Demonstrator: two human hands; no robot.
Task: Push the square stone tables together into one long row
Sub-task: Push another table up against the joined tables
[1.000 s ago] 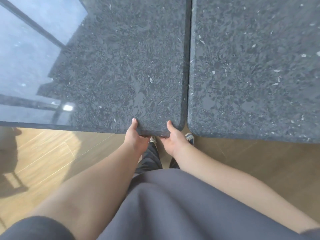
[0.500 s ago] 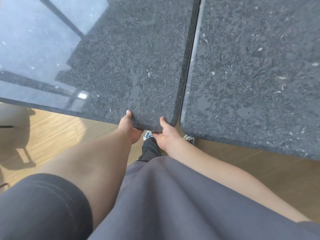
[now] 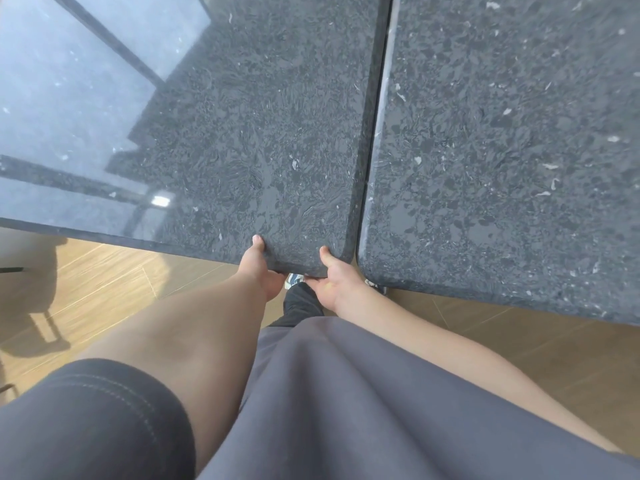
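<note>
Two dark speckled stone tables stand side by side. The left table [image 3: 242, 140] fills the upper left and the right table [image 3: 502, 150] the upper right. A thin dark seam [image 3: 372, 133] runs between them, and their near edges are not level. My left hand [image 3: 259, 268] grips the left table's near edge, thumb on top. My right hand [image 3: 334, 282] holds the same edge close to its rounded near right corner, thumb on top, fingers hidden underneath.
Wooden plank floor [image 3: 104, 289] lies below the tables. A chair's shadow [image 3: 31, 299] falls on the floor at the far left. My shoes [image 3: 294, 278] show under the table edge. A bright window reflection covers the left table's far left part.
The gap between the tables has narrowed to a thin seam. The view has tilted, and both hands have kept their hold on the left table's near edge.
</note>
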